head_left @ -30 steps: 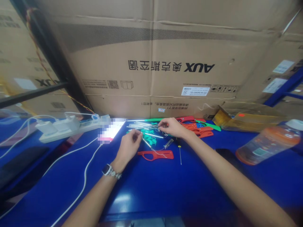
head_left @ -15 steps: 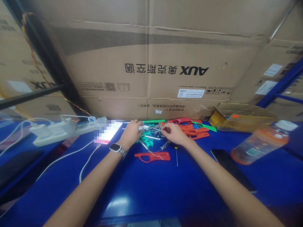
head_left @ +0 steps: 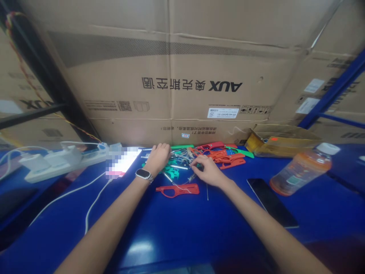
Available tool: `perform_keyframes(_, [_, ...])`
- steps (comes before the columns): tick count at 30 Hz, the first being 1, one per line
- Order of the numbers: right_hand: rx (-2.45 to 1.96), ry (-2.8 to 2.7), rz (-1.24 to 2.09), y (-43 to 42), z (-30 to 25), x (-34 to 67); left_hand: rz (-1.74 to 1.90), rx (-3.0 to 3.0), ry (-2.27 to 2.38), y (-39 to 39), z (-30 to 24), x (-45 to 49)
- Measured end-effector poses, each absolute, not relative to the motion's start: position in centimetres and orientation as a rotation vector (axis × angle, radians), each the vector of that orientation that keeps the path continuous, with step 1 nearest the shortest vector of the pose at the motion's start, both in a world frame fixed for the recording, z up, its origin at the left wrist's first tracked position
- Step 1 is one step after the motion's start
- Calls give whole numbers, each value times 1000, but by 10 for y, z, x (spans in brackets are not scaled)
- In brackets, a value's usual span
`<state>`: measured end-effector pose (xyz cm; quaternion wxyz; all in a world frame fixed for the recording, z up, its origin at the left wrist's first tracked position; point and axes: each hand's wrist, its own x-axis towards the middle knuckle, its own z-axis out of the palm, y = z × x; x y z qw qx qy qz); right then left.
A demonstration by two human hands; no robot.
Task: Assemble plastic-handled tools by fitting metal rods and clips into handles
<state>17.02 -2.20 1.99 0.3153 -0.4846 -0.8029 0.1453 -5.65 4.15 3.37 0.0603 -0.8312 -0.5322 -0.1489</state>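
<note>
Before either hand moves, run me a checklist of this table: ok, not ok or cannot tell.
1. Left hand grip known: cannot tell; its far side is hidden.
2. Right hand grip known: cannot tell; it is curled, contents unclear.
3. Metal rods sorted from green pieces: not ok; they lie mixed.
4. Red piece clear of both hands: ok.
5. Bottle capped: ok.

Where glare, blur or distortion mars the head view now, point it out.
Head view: the lit phone screen is washed out to near white, its left side pixelated; head view: a pale reflection glows near the front of the blue table; head view: the silver rods look soft-edged; head view: the bottle at right seems stretched by the lens.
</note>
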Motion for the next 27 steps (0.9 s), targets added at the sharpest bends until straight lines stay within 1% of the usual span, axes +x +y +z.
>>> perform_keyframes(5, [-1259, -2055, 384, -15, 15, 170, -531, -2523, -1645, 37, 42, -59])
perform_keyframes(8, [-1374, -2036, 333, -11, 13, 171, -598, -2521, -1656, 38, 43, -59])
perform_keyframes(12, [-1565, -1987, 238, -5, 14, 175, -574, -2483, -1687, 47, 39, -57])
perform_keyframes(19, [-1803, -2112, 179, 13, 37, 180, -510, -2508, -1676, 55, 28, -50])
perform_keyframes(23, [-1929, -2173, 177, 37, 49, 168, -614, -2535, -1590, 35, 28, -45])
perform_keyframes(27, [-2036, -2196, 145, 58, 50, 149, -818, -2610, -1435, 14, 23, -50])
